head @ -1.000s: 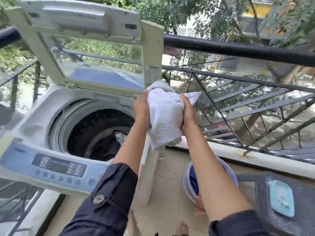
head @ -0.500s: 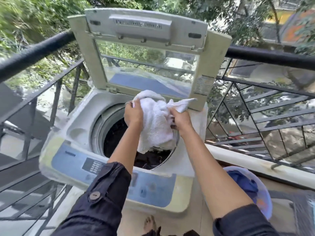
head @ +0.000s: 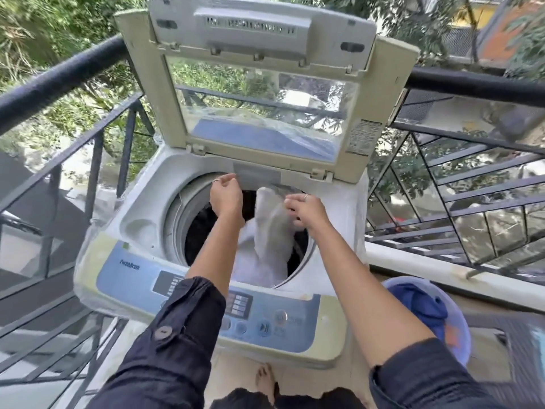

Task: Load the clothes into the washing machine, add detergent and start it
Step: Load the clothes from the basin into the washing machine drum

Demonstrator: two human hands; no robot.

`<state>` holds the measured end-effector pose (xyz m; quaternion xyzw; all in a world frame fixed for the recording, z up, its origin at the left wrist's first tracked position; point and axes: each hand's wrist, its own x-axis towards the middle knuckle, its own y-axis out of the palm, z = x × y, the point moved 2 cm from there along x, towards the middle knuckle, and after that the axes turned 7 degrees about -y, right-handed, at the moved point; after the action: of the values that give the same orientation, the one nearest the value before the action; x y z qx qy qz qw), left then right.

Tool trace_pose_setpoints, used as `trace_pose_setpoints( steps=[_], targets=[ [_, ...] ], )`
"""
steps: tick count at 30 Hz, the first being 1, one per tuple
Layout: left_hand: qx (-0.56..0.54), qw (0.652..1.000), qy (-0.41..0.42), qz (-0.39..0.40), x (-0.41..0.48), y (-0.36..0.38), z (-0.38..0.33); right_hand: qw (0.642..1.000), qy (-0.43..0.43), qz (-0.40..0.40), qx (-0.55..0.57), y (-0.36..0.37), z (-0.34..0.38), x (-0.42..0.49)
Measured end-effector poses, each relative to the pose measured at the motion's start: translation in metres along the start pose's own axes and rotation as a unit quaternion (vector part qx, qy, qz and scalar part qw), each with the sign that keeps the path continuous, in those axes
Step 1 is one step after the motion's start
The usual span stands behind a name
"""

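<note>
Balcony railing [head: 59,81] stood behind washing machine [head: 141,202], lid [head: 165,98] upright. White towel [head: 265,240] hung long-axis down into drum [head: 200,231]. Right hand [head: 306,212] pinched its edge; left hand [head: 225,197] loosely curled, empty.

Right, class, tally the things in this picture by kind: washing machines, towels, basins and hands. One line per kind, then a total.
Washing machine: 1
White towel: 1
Basin: 1
Hands: 2, left hand and right hand
Total: 5
</note>
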<state>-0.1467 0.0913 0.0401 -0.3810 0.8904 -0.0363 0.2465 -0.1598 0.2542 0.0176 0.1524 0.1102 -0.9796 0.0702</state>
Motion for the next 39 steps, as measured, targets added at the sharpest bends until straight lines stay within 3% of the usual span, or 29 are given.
trace_pose_setpoints(
  steps=[5, 11, 19, 28, 39],
  targets=[
    [0.006, 1.0, 0.008, 0.003, -0.004, 0.005, 0.007, 1.0, -0.007, -0.001, 0.03, -0.002, 0.003, -0.004],
    [0.017, 0.998, 0.031, 0.059, -0.035, 0.042, 0.014, 0.998, -0.006, -0.032, 0.05, -0.015, 0.006, -0.008],
    [-0.028, 0.992, 0.018, 0.119, -0.078, 0.093, 0.03, 0.989, -0.025, -0.1, 0.103, -0.074, -0.009, -0.018],
    [-0.024, 0.981, 0.035, 0.187, -0.161, 0.176, 0.05, 0.968, -0.023, -0.17, 0.183, -0.19, -0.049, -0.04],
    [0.004, 0.973, -0.002, 0.232, -0.268, 0.316, 0.123, 0.967, 0.036, -0.211, 0.139, -0.374, -0.143, -0.071]
  ],
)
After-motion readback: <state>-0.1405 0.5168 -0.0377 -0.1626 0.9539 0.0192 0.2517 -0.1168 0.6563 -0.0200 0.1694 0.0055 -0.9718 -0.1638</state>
